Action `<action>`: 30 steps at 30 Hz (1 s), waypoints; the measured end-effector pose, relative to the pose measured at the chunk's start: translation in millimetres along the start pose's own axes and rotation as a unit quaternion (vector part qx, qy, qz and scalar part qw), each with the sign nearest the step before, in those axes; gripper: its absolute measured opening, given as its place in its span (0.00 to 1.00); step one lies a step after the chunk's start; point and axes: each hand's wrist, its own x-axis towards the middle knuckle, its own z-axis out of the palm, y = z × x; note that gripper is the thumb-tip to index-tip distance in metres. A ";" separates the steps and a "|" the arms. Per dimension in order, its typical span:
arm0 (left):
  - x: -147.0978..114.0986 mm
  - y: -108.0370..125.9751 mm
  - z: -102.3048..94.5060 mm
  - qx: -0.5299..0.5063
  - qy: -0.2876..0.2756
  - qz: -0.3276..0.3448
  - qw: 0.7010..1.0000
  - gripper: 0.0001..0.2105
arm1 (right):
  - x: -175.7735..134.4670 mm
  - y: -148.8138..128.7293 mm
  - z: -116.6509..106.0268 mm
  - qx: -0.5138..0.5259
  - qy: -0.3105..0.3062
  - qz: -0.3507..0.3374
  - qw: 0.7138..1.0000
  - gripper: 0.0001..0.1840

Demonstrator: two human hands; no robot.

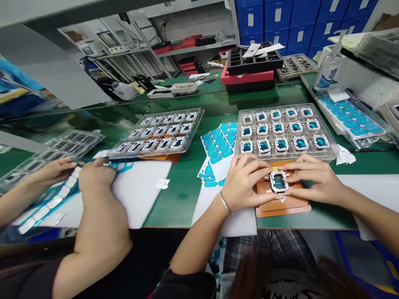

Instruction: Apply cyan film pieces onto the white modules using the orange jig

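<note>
In front of me a small white square frame [279, 182], like a watch housing with a teal middle, rests on an orange block [283, 211]. My left hand [246, 182] grips the frame from the left with thumb and fingertips. From the other side, the fingers of my right hand [318, 178] press on its right edge and lower corner. Just beyond my hands lies a clear plastic tray [330, 146] with rows of similar white frames. Beside my left hand are sheets of teal stickers [220, 143], partly over a white foam mat [205, 207].
At the left, a co-worker's hands [96, 174] handle a strip of white pieces near another filled tray [187, 145]. A red box [246, 77] with black trays stands behind. To the right are a clear pump bottle [328, 70], more teal stickers [352, 116] and crumpled paper [346, 155].
</note>
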 end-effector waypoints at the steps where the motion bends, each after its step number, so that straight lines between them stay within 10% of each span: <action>1: -0.3 0.0 0.1 0.001 0.000 0.000 1.000 0.27 | -0.1 -0.1 0.0 -0.001 -0.003 -0.003 1.000 0.04; 30: -3.7 -2.7 8.8 -0.119 -0.058 -0.050 0.990 0.34 | -0.1 2.3 -0.5 -0.015 -0.050 0.016 0.998 0.17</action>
